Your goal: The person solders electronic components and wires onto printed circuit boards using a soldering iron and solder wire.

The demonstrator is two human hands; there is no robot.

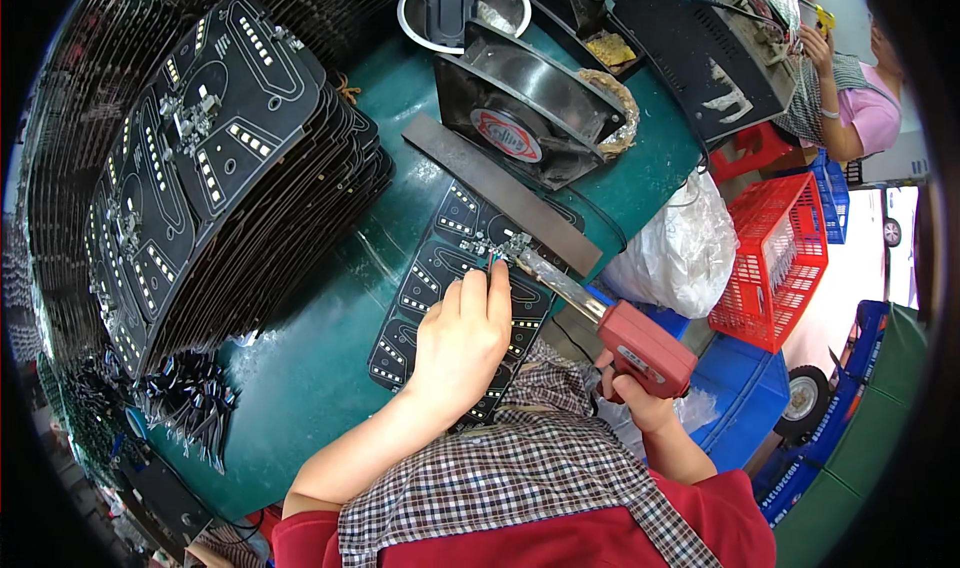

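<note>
A black circuit board (410, 308) with rows of small white LEDs lies on the green table (300, 378) in front of me. My left hand (465, 333) rests over it, fingertips pinched on thin wires (492, 261) at the cluster of components near the board's far end. My right hand (640, 405) is wrapped round the handle of a red soldering gun (645, 353). The gun's long metal barrel points left, its tip at the same components, close to my left fingertips. A dark flat metal bar (500, 193) lies along the board's far edge.
A tall stack of similar boards (215, 158) stands at the left, with bundled black wires (190, 398) nearer. Beyond the bar are a black fan (530, 108) and a metal bowl (515, 8). A white plastic bag (680, 238) and red crate (770, 258) sit right; another person (855, 103) works farther back.
</note>
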